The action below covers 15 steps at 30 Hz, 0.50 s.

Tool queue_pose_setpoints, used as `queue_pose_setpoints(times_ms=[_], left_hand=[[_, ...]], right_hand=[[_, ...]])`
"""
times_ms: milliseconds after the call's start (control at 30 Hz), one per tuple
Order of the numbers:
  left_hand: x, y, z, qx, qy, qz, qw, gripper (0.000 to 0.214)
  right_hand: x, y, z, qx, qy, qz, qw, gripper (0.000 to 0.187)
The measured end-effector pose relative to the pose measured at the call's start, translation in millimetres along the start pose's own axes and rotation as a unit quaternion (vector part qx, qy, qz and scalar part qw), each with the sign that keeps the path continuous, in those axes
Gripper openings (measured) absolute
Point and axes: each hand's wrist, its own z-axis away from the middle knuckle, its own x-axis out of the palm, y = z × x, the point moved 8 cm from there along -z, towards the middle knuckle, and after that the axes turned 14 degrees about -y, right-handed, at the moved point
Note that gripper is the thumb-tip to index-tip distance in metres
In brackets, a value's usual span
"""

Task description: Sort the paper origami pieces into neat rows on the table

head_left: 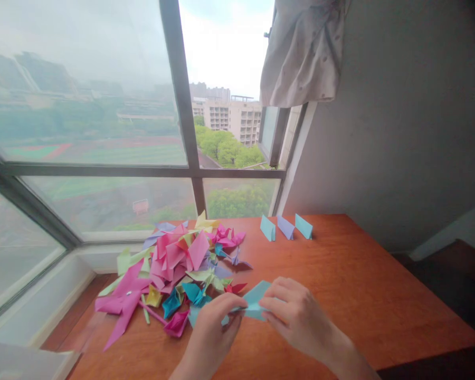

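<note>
A light blue sheet of paper (256, 300), partly folded, is pinched between both of my hands just above the wooden table (360, 285). My left hand (214, 330) grips its left edge with fingers closed. My right hand (296, 316) holds the right side, fingers pressed on the paper. Close to the left of my hands lies a heap of folded paper pieces (178, 269) in pink, green, blue and yellow, including a pink pinwheel (122, 303).
Three folded paper pieces (287, 227), two light blue and one lilac, stand in a row at the table's far edge. A large window (174, 105) runs behind the table, a grey wall (399, 116) on the right, and a cloth (303, 53) hangs above.
</note>
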Motion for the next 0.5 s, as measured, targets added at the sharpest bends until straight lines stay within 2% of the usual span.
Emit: queue_pose_setpoints(times_ms=[133, 367, 433, 500], left_hand=[[-5.3, 0, 0, -0.005, 0.019, 0.017, 1.0, 0.013], [-12.0, -19, 0, -0.062, 0.027, 0.086, 0.994, 0.014], [-12.5, -25, 0, -0.071, 0.034, 0.117, 0.99, 0.017], [-13.7, -31, 0, -0.082, 0.039, 0.141, 0.986, 0.019]], right_hand=[[7, 16, 8, 0.018, 0.02, -0.048, 0.998, 0.013], [7, 62, 30, 0.054, 0.053, -0.134, 0.988, 0.015], [4, 83, 37, 0.078, 0.078, -0.142, 0.984, 0.017], [-2, 120, 48, 0.143, 0.117, -0.129, 0.974, 0.018]])
